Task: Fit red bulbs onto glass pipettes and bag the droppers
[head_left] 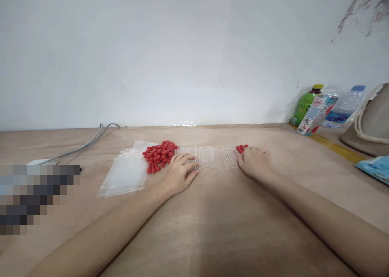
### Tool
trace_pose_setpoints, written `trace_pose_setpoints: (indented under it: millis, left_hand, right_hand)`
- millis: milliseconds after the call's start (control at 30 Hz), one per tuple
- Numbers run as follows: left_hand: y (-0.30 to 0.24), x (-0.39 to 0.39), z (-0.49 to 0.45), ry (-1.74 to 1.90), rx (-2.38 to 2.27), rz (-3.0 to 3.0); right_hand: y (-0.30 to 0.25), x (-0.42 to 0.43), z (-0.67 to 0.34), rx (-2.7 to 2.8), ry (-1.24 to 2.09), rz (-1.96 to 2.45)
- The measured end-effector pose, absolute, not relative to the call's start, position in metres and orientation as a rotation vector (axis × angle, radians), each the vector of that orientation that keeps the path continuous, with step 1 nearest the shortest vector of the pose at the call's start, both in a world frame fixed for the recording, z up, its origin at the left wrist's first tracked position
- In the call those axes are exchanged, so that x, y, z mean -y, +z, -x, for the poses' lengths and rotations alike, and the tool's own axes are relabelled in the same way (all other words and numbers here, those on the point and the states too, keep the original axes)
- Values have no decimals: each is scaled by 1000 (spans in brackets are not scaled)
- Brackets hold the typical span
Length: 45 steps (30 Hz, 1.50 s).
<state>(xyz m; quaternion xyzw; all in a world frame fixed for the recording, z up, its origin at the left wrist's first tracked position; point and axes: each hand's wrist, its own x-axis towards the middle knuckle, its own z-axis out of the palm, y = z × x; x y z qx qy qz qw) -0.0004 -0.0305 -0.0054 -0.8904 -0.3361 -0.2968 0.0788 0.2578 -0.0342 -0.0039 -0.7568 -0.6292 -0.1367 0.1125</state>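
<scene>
A row of thin clear dropper tubes [209, 157] lies side by side on the table. My left hand [181, 171] rests over the row's left end, palm down with fingers apart, and grips nothing visible. Touching that hand's far side is a heap of red rubber dropper bulbs [158, 153]. At the right end of the row, my right hand [255, 161] is closed, its fingertips curled down and hidden. A few red bulbs [240, 148] show just beyond its fingers; whether they sit on tubes I cannot tell.
Flat clear zip bags [126, 173] lie left of the heap. Grey cables [88, 142] run along the back left, near a pixelated area. At the right stand a green bottle [305, 107], a carton [316, 115], a clear bottle [345, 107] and a beige bag [369, 123]; a blue packet [375, 169] lies nearer.
</scene>
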Motion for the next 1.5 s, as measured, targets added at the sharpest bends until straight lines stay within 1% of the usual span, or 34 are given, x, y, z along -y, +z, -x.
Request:
trace_pose_setpoints:
  millis: [133, 233, 333, 533, 633, 800, 900, 1033, 1100, 1233, 1367, 1500]
  left_hand:
    - [7, 25, 5, -817, 1189, 2439]
    - [24, 15, 15, -718, 1360, 2211]
    - [37, 5, 28, -556, 1516, 2125]
    - [40, -6, 45, -326, 1697, 2145]
    - [41, -6, 47, -297, 1685, 2110]
    - [49, -5, 47, -312, 1624, 2018]
    - [49, -3, 42, -476, 1547, 2051]
    - [34, 8, 21, -1032, 1288, 2363]
    - [23, 18, 8, -1213, 1179, 2550]
    - [2, 34, -10, -1376, 1259, 2782]
    - [-12, 31, -12, -1545, 1396, 2839]
    - [-16, 26, -13, -1580, 1465, 2886]
  right_hand:
    - [-15, 37, -251, 1755, -619, 1886]
    - [-24, 40, -243, 1773, -642, 1630]
    - [-28, 44, -236, 1814, -667, 1467]
    - [-25, 49, -233, 1867, -608, 1428]
    - [-24, 49, -234, 1901, -561, 1438]
    - [-24, 47, -235, 1938, -582, 1438]
    - [-23, 48, -235, 1965, -572, 1418]
    - [-21, 49, -235, 1975, -485, 1369]
    - [-21, 50, -236, 1983, -436, 1333]
    - [-20, 53, -235, 2028, -389, 1242]
    - [-19, 58, -230, 2078, -391, 1152]
    - [-17, 61, -226, 2106, -395, 1123]
